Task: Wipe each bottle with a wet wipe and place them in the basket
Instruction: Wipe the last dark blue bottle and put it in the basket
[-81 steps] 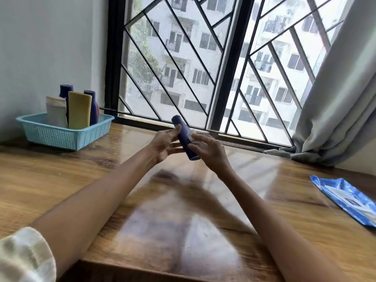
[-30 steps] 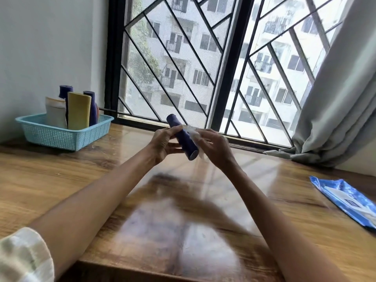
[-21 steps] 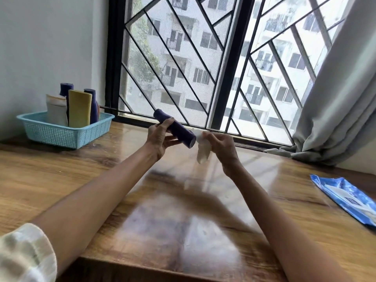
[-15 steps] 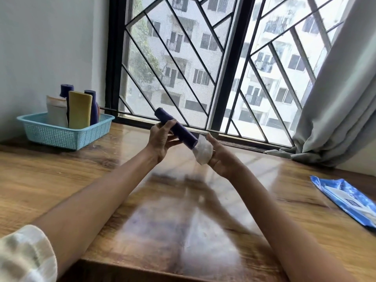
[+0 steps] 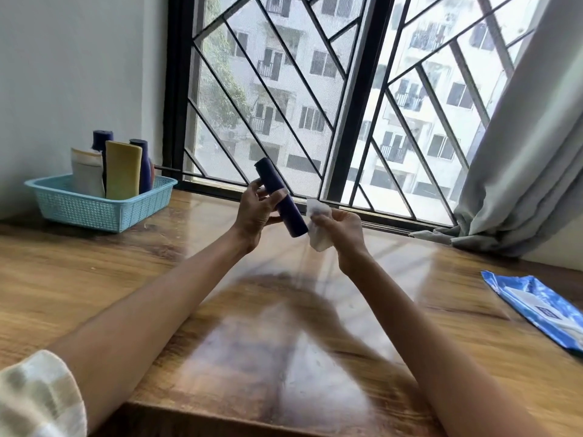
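Since the earlier frames the dark blue bottle (image 5: 280, 197) had swung from lying across both hands to a steeper tilt, cap end up toward the window, and the wet wipe (image 5: 318, 224) had slid off its body to sit just beside its lower end. Well to the left of the hands, the turquoise basket (image 5: 94, 209) stood at the far corner of the desk (image 5: 94, 279) against the wall, already carrying four upright bottles: a white one (image 5: 86, 171), a yellow one (image 5: 123, 168) and two dark blue ones behind. The left hand (image 5: 255, 212) was clamped round the bottle's middle, fingers wrapped over it, probably to leave both ends free for wiping. Just right of it, the right hand (image 5: 340, 227) pinched the bunched wipe, apart from the left hand and seemingly done with the base. Wiping looked nearly finished, so the next step was likely the carry to the basket. The stretch of desk between the left hand and the basket lay open, and room remained in the basket's near right part. Far right of the right hand, the blue wipes packet (image 5: 542, 307) lay near the desk's edge, below the curtain (image 5: 520, 152).
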A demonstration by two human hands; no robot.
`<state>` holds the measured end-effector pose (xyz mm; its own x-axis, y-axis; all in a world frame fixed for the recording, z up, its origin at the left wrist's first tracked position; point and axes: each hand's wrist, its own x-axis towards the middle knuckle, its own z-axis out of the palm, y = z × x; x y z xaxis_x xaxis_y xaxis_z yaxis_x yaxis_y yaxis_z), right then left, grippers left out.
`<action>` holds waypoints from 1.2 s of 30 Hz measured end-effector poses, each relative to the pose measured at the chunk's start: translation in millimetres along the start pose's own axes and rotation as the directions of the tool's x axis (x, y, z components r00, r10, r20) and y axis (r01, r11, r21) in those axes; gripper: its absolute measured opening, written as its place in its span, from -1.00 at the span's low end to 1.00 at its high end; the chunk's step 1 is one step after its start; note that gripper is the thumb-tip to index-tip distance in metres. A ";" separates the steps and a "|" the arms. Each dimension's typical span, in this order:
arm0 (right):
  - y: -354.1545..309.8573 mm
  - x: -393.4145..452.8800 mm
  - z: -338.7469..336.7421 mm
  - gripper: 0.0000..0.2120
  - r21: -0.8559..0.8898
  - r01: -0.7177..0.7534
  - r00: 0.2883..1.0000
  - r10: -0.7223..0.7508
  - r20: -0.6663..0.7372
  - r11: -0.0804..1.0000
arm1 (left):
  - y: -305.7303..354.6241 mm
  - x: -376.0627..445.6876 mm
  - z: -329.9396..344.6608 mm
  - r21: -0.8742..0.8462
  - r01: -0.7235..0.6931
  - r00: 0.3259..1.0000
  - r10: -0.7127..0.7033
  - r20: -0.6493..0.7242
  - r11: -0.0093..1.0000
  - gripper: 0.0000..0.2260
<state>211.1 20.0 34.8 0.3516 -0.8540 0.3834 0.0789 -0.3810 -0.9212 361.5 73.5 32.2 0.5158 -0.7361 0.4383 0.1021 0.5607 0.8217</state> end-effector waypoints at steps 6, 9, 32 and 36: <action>-1.9 -2.1 4.7 -0.72 -0.019 0.117 0.977 -0.112 0.184 0.993 | -1.6 -11.2 12.4 0.038 0.149 0.917 -0.153 0.369 0.988 -0.78; 2.1 1.9 3.5 -0.74 0.008 0.134 0.977 -0.133 0.169 0.991 | 1.0 -14.9 19.3 0.014 0.200 0.911 -0.191 0.365 0.980 -0.88; -4.3 14.5 -15.9 -0.82 -0.048 0.294 0.936 -0.298 -0.188 0.955 | -2.2 -16.6 16.7 0.040 0.265 0.873 -0.258 0.415 0.963 -0.83; 2.5 14.8 -9.2 -0.78 -0.267 0.371 0.927 -0.373 0.046 0.889 | 2.8 -16.1 16.2 0.001 0.236 0.901 -0.219 0.375 0.972 -0.84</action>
<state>207.9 3.1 38.8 0.3389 -0.6334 0.6956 -0.0486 -0.7502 -0.6594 339.7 80.8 33.4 0.1228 -0.9280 0.3517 0.2202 0.3710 0.9021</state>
